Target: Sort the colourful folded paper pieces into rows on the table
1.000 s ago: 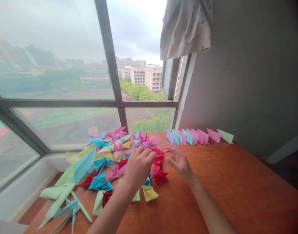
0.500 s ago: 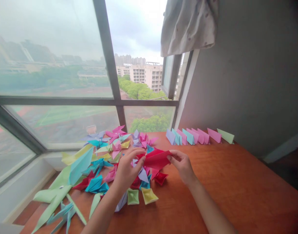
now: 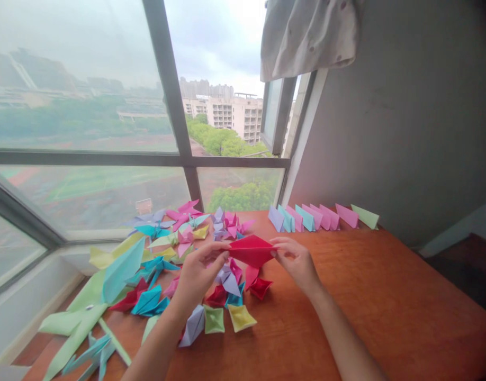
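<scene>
Being held, lower centre of frame: red folded paper (image 3: 251, 251), ends finger-pinched by left hand (image 3: 199, 272) and right hand (image 3: 299, 265).

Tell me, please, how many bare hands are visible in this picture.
2. The bare left hand pinches the left end of the red diamond-shaped folded paper; the bare right hand pinches its right end. No other hand shows.
</scene>
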{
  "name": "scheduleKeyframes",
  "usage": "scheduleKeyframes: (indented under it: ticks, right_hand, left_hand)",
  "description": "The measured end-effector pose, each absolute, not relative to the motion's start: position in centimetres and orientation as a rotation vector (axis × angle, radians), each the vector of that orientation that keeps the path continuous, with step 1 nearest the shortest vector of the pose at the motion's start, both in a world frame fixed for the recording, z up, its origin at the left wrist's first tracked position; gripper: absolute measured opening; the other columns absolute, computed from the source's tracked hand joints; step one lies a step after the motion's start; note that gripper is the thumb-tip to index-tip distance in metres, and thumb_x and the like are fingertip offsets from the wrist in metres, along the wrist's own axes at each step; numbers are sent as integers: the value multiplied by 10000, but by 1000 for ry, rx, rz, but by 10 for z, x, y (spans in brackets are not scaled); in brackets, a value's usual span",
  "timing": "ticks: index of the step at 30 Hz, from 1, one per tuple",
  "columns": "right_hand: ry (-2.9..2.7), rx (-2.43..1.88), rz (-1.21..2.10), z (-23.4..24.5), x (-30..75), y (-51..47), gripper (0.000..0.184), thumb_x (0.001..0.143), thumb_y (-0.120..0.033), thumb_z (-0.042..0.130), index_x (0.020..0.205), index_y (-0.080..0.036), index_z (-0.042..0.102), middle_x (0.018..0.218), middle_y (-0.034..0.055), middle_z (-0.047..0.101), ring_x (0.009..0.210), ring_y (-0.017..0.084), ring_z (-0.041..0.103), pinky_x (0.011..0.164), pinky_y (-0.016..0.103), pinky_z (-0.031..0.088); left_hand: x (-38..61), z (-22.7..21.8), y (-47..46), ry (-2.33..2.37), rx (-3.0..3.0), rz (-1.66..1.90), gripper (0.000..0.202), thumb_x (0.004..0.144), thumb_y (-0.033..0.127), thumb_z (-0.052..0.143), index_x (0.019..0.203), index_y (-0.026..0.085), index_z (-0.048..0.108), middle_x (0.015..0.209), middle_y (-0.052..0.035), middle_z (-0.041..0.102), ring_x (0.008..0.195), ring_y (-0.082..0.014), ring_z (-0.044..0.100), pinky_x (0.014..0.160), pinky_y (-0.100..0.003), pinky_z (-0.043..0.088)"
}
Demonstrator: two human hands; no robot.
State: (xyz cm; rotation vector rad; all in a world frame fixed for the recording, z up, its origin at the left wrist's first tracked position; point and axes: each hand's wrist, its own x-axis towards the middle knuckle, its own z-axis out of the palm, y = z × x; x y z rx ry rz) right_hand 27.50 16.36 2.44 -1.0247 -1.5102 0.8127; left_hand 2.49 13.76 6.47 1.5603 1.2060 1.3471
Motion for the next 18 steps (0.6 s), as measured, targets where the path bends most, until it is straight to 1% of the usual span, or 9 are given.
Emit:
scheduleKeyframes:
  ticks: [1, 2, 5, 8, 10, 12, 14, 16, 18]
  right_hand:
    - [-1579, -1029, 728, 26, 277, 164, 177, 810, -385, 674, 821, -230, 761, 1010, 87, 698, 873, 200, 618, 650, 280, 516]
    - [-1622, -1042, 647, 28, 279, 164, 168, 816, -376, 666, 815, -234, 757, 995, 85, 689, 854, 193, 609, 655, 282, 513]
    - [-1620, -1111, 491, 31, 292, 166, 180, 823, -383, 652, 782, -230, 737, 872, 62, 665, 741, 166, 571, 657, 285, 501]
    - [-1429, -1220, 466, 31, 315, 170, 244, 815, -437, 643, 801, -203, 712, 850, 53, 661, 779, 178, 585, 691, 285, 496]
    - [-1186, -1290, 430, 30, 335, 174, 304, 777, -474, 668, 834, -177, 697, 851, 49, 661, 808, 184, 596, 707, 282, 492]
    - [-947, -1323, 364, 30, 358, 178, 359, 714, -494, 714, 831, -155, 685, 803, 33, 646, 751, 167, 588, 679, 273, 479]
    - [-777, -1332, 310, 30, 384, 185, 379, 671, -495, 739, 809, -147, 680, 708, 1, 604, 637, 132, 545, 612, 258, 451]
    - [-673, -1346, 250, 31, 412, 195, 379, 661, -493, 738, 808, -149, 684, 640, -23, 562, 558, 109, 488, 552, 248, 411]
    - [-662, -1387, 146, 30, 441, 209, 379, 672, -495, 724, 825, -151, 694, 637, -17, 568, 553, 114, 477, 537, 254, 392]
  left_hand:
    - [25, 65, 138, 1217, 1563, 1341, 165, 793, 295, 685, 906, 179, 716, 875, -58, 752, 776, -203, 719, 638, -254, 582]
    - [24, 65, 138, 1228, 1569, 1336, 168, 792, 298, 687, 906, 178, 717, 876, -60, 752, 786, -208, 719, 644, -257, 584]
    - [25, 68, 136, 1246, 1573, 1338, 190, 805, 310, 681, 937, 177, 711, 884, -63, 752, 816, -214, 720, 685, -273, 589]
    - [25, 69, 135, 1270, 1571, 1352, 183, 818, 308, 670, 941, 179, 705, 890, -62, 754, 831, -213, 722, 718, -280, 587]
    - [25, 68, 135, 1294, 1596, 1350, 162, 824, 301, 660, 923, 181, 706, 875, -56, 756, 814, -207, 722, 708, -272, 583]
    - [25, 65, 135, 1310, 1643, 1333, 152, 834, 294, 645, 920, 185, 707, 856, -47, 754, 780, -196, 720, 689, -262, 579]
    - [26, 62, 135, 1325, 1707, 1317, 146, 842, 288, 633, 920, 190, 707, 855, -41, 752, 760, -188, 716, 681, -256, 575]
    - [27, 60, 134, 1347, 1779, 1299, 137, 849, 284, 625, 909, 193, 709, 857, -39, 752, 743, -182, 711, 681, -254, 573]
    - [28, 59, 133, 1358, 1834, 1285, 134, 855, 279, 617, 906, 198, 710, 859, -39, 753, 732, -181, 707, 676, -254, 571]
